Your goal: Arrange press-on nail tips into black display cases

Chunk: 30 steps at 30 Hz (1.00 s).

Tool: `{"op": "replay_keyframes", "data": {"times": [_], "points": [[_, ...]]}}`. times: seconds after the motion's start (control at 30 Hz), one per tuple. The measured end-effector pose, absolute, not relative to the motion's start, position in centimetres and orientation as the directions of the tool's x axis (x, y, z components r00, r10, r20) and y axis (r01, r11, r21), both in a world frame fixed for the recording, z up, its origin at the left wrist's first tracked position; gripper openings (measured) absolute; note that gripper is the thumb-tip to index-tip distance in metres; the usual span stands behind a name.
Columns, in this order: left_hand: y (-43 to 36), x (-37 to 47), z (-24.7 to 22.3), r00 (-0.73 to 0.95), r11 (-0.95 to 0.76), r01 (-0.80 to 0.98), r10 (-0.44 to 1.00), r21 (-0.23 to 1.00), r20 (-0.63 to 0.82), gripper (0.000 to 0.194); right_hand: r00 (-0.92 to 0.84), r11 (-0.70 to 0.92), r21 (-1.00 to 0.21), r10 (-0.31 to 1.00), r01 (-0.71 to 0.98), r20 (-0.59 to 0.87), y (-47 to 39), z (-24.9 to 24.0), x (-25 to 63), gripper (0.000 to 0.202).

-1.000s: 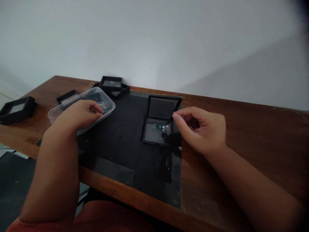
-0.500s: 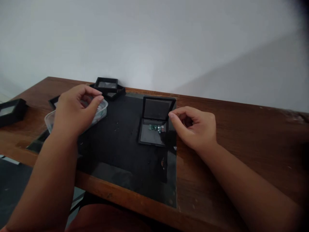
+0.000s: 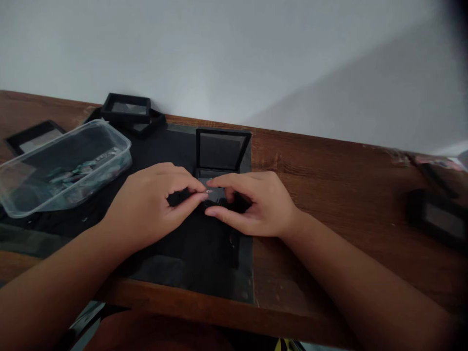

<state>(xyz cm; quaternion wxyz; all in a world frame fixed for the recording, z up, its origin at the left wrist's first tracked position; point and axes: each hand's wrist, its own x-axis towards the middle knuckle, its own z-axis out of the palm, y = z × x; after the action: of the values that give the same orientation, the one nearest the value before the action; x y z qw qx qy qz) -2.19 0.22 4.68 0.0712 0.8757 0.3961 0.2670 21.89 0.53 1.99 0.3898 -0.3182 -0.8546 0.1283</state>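
A brown wooden table (image 3: 347,180) w/ visible grain is set against a plain pale wall (image 3: 219,58), crossed at R by a diag. shadow; its L part is covered by a smooth black mat (image 3: 157,141). Far L, a black rect. frame (image 3: 15,141) is partly hidden by a clear plastic tub (image 3: 126,161), round-cornered, part-filled w/ small shiny green & clear pieces (image 3: 76,173). Behind it, black frames (image 3: 126,117) are stacked. Centre: a tiny pale piece (image 3: 208,191) is pinched betw. thumb & index of the left hand (image 3: 146,204), over the base of an open black case (image 3: 221,150) on the mat, thin-framed lid stood up. From R, the right hand (image 3: 265,204) is held at the case, thumb & index spread; whether the piece is touched by it can't be told. Far R, a dark box (image 3: 417,209) w/ paler panel is blurred.
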Motion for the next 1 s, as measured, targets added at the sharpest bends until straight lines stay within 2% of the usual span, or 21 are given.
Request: {"op": "replay_keyframes", "data": {"times": [0.17,0.3,0.43,0.67,1.0], "points": [[0.0,-2.6,4.8,0.552,-0.675,0.664,0.733,0.321,0.398,0.017,-0.481,0.755,-0.412,0.648,0.511,0.591,0.4,2.2,21.9,0.030],[0.0,-2.6,4.8,0.555,-0.681,0.667,0.725,0.303,0.407,0.017,-0.519,0.801,-0.401,0.595,0.445,0.614,0.4,1.8,21.7,0.018],[-0.2,-2.6,5.0,0.580,-0.712,0.633,0.697,0.305,0.422,0.016,-0.505,0.814,-0.443,0.580,0.375,0.639,0.5,1.3,21.4,0.011],[-0.6,-2.6,5.2,0.538,-0.681,0.641,0.728,0.354,0.425,0.011,-0.512,0.804,-0.504,0.592,0.317,0.622,0.6,1.1,21.4,0.009],[-0.5,-2.2,5.5,0.567,-0.696,0.555,0.717,0.456,0.404,0.010,-0.551,0.836,-0.433,0.548,0.338,0.629,0.6,1.2,21.5,0.011]]}}
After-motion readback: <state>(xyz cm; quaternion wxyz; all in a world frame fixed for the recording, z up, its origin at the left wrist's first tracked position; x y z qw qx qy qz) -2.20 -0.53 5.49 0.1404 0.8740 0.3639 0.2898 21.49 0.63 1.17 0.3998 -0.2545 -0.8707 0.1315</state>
